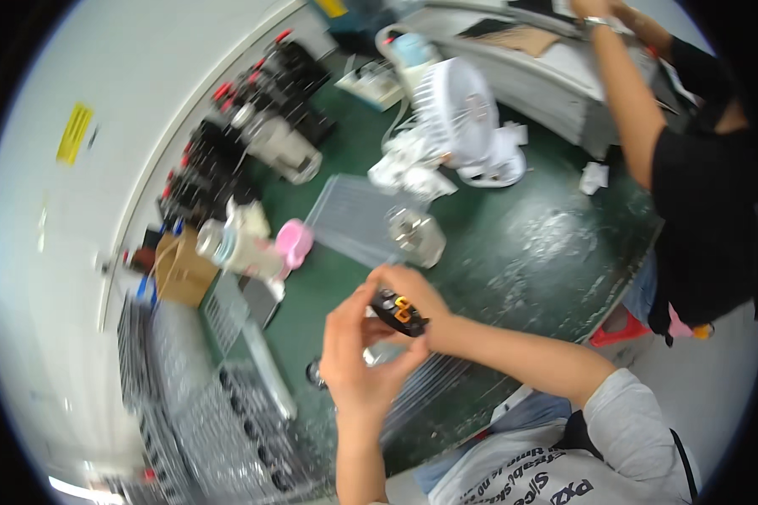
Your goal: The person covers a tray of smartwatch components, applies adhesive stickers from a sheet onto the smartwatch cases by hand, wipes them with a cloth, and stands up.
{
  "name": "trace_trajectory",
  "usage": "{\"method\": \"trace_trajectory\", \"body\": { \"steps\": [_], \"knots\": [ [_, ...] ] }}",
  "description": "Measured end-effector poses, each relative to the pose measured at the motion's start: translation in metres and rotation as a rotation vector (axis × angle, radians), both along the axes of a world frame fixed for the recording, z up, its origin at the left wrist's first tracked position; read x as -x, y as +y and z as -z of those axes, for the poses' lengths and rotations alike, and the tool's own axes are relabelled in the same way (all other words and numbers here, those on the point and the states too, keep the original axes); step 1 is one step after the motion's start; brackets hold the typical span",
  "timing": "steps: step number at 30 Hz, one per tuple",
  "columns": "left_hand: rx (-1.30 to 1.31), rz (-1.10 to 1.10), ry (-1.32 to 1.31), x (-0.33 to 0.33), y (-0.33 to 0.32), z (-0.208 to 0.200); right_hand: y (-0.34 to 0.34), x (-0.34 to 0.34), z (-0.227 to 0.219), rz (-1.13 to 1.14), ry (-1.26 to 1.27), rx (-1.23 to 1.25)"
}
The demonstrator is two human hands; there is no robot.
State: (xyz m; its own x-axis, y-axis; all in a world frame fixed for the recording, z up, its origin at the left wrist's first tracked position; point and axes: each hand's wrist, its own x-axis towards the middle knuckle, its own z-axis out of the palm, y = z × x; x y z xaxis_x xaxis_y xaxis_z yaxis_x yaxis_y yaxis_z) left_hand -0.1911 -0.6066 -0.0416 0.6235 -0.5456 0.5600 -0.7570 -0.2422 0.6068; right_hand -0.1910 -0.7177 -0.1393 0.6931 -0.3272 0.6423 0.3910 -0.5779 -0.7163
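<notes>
Above the near part of the green table, my left hand [354, 358] curls its fingers and thumb around a small black part with orange pieces on its face [398, 312]. My right hand [417, 295] reaches in from the right and closes on the same part from behind; some of its fingers are hidden. Beneath my hands lie a ribbed clear plastic tray [429, 383] and a small dark round piece [315, 372], both partly covered. Just beyond them, a clear jar [415, 236] lies by a flat clear plastic tray [354, 215].
Clear trays with round black parts [253, 429] pile up at the lower left. A pale bottle [244, 252], pink lid [295, 242] and cardboard box [185, 269] stand left. Farther back are black red-topped devices [227, 126] and a white fan [459, 109]. Another person [699, 185] works at right.
</notes>
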Motion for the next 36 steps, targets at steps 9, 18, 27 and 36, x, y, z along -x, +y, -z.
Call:
{"method": "trace_trajectory", "body": {
  "steps": [9, 18, 27, 36],
  "knots": [
    [0.162, -0.141, 0.268, -0.039, 0.095, 0.071, 0.034, 0.024, -0.017, -0.591, 0.197, -0.497],
    [0.211, -0.049, 0.515, -0.04, 0.101, 0.075, 0.04, 0.028, -0.021, -0.616, 0.294, -0.449],
    [0.411, -0.192, 0.574, -0.052, 0.118, 0.061, 0.049, 0.034, -0.011, -0.363, 0.365, 0.232],
    [0.399, -0.161, 0.803, -0.047, 0.106, 0.074, 0.042, 0.031, -0.009, -0.332, 0.454, 0.488]
  ]
}}
